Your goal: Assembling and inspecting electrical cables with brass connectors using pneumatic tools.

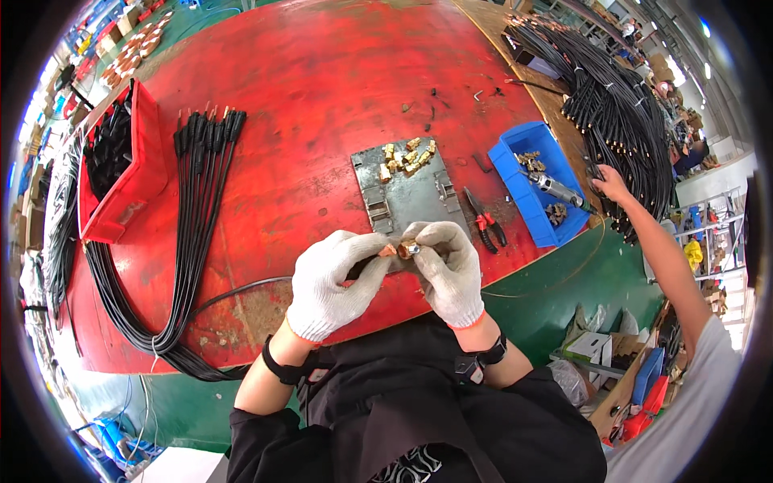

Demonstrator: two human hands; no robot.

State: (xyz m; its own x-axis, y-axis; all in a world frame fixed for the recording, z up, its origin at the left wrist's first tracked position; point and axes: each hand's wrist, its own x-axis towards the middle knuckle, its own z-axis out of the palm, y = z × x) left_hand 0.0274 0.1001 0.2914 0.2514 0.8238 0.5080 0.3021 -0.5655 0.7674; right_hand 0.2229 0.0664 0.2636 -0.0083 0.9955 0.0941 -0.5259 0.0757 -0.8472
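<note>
My left hand (332,283), in a white knit glove, is closed on the end of a black cable (245,285); bare copper strands (388,251) stick out past the fingertips. Pinched in my gloved right hand (452,275) is a small brass fitting (408,249), right beside the copper end. Whether the two touch I cannot tell. Just beyond my hands lies a grey metal plate (411,197) with raised metal brackets. Several brass fittings (409,158) are heaped on its far part. Red-handled pliers (485,224) rest to the plate's right.
A blue divided bin (525,196) holds small metal parts and a metal tool. On the left, a red crate (121,205) of black pieces stands near a bundle of black cables (189,217). At right, a co-worker's hand (613,185) reaches to a large cable pile (620,105).
</note>
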